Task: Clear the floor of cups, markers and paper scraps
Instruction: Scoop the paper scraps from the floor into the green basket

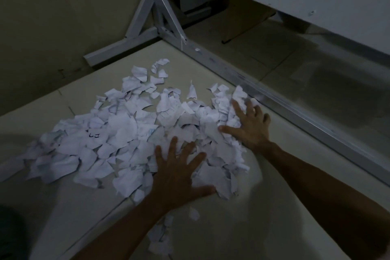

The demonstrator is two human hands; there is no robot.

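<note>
Left hand point(177, 173): fingers spread and straight, palm pressed flat on the near edge of the paper scraps point(118, 131); nothing grasped.
Right hand point(248, 124): fingers splayed, flat on the scraps' right end; nothing grasped.
Paper scraps: torn white pieces heaped across the floor point(242, 217), a few strays below the left wrist.
Metal frame point(274, 103): floor rail just beside the right hand.

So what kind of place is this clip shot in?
Probably a dim office or classroom floor beside a table: pale floor tiles, a grey metal table frame by the wall, and torn paper scraps with writing on them.
</note>
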